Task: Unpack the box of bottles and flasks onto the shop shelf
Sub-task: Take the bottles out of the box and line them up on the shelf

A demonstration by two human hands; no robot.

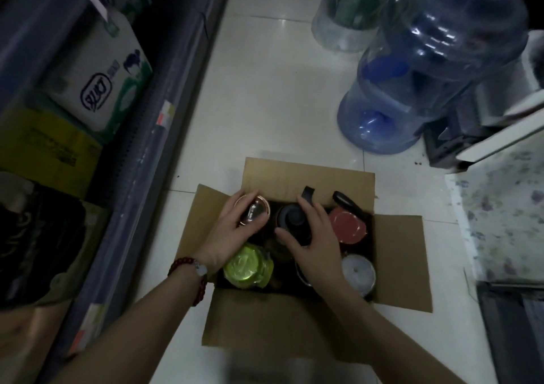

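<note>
An open cardboard box (400, 263) sits on the white tiled floor with several bottles and flasks standing in it. My left hand (232, 233) wraps around a copper-lidded flask (255, 211) at the box's far left corner. My right hand (312, 236) grips a dark flask with a strap (293, 217) in the middle of the far row. A red-lidded bottle (348, 226), a silver-lidded flask (359, 272) and a green-lidded bottle (245, 266) stand around them. The shop shelf (141, 154) runs along the left.
The shelf holds a white tissue pack (97, 68), a yellow carton (44, 148) and a dark bag (38, 242). Two large water jugs (426, 68) stand on the floor beyond the box. A white cabinet (506, 207) is on the right.
</note>
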